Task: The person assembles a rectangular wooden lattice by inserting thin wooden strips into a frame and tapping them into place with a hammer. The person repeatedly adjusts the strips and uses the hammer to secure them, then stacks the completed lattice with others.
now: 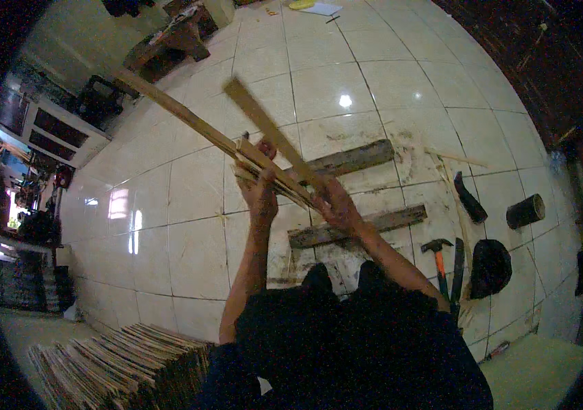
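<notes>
Both hands are up in front of me over the tiled floor, closed on a bundle of thin wooden strips [274,172], possibly bamboo. My left hand [261,197] wraps the bundle's middle. Near its lower right end, my right hand [336,203] grips the strips. From the bundle a long strip [178,113] reaches toward the upper left. Another flat strip [264,123] slants up and left from my right hand. Behind the bundle shows a small reddish round thing [266,147] that I cannot make out. Below lie two weathered wooden beams [366,156] [390,221], partly hidden by my hands and forearms.
At right lie a hammer [440,265] with an orange handle, a dark blade-like tool [457,270], a black bag-like bundle [490,268], a dark curved piece [469,198] and a short log [525,212]. A large stack of strips [127,365] stands at lower left.
</notes>
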`<state>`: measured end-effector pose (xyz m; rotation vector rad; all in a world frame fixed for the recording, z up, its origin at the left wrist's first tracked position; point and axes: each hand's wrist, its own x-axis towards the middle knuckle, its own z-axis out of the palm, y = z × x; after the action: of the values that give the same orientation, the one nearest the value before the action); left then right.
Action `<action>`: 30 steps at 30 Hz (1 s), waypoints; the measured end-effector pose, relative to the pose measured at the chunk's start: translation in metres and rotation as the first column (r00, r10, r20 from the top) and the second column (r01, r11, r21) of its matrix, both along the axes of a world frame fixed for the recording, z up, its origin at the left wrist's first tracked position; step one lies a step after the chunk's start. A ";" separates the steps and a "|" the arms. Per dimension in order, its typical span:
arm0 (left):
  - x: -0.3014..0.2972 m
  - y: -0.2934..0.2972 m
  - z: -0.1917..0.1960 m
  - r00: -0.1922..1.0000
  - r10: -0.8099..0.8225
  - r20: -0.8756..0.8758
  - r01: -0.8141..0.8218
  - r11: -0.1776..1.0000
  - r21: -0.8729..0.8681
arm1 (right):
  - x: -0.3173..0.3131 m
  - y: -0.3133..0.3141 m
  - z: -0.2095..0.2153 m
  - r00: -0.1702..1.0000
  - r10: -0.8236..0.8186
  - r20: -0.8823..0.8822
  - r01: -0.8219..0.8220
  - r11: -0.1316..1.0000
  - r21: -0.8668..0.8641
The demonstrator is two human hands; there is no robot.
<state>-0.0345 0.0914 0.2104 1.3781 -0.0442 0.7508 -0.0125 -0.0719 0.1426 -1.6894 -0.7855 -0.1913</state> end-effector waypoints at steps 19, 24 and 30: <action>0.003 0.004 -0.009 0.997 0.083 0.005 -0.083 0.997 -0.003 | 0.012 0.035 -0.032 0.990 0.097 -0.101 -0.128 0.916 -0.381; -0.006 0.005 -0.018 0.991 0.048 -0.123 -0.058 0.995 -0.081 | 0.018 0.049 -0.037 0.979 0.196 0.061 -0.161 0.916 -0.368; -0.011 0.010 0.027 0.963 0.143 -0.228 -0.134 0.989 0.056 | 0.018 0.052 -0.049 0.995 0.090 0.049 -0.075 0.963 -0.260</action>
<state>-0.0459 0.1010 0.2376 1.5109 0.2241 0.7028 0.0054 -0.0197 0.0938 -1.8981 -0.9576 -0.0850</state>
